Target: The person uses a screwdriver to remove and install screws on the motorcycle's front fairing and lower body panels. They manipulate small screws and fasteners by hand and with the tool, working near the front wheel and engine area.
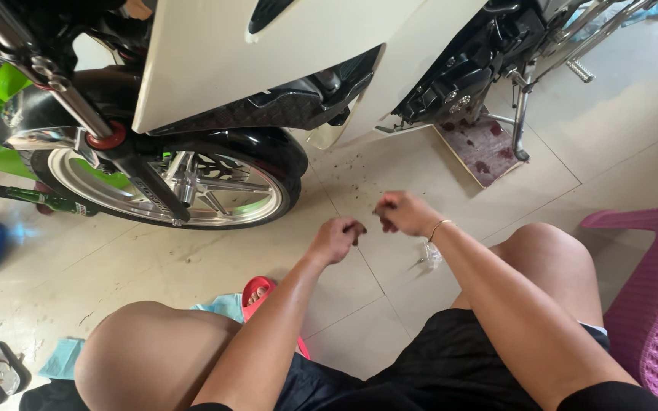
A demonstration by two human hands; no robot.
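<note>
I see left hand [336,239] and right hand [404,212] pinched on tiny dark part [370,218], fingers curled narrow, above floor tile [192,259] near motorcycle wheel [169,186]. Judged light, stiff; grip at ends.

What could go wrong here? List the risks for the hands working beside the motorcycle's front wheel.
1. Both hands, left hand and right hand, pinch something too small to make out; if dropped, it could get lost among the dark specks on the tiled floor.
2. The front wheel and white fairing stand close ahead; leaning forward might bump them.
3. The red sandal and blue cloth lie underfoot, a possible slip when rising.
</note>
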